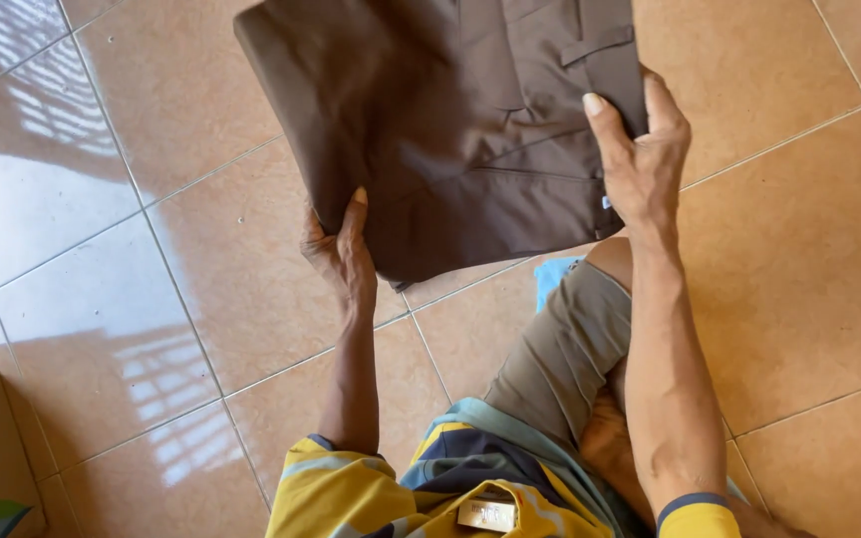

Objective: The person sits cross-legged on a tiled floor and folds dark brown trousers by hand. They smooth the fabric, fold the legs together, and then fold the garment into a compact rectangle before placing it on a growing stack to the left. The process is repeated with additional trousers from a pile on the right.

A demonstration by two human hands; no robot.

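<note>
Both hands hold a folded brown cotton garment (460, 120) above the glossy tan tiled floor (779, 249): left hand (339, 254) clasping its lower corner, right hand (640, 164) clamped on its side edge. Folding looks nearly finished; squaring the edges seems next.

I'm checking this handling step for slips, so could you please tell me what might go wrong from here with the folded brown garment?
1. The left hand pinches the folded brown garment only at its lower corner, so that side could sag or slide out.
2. The right hand grips only the side edge; the layers may come unfolded.
3. It is held above the tiled floor, so a drop could land it there.
</note>
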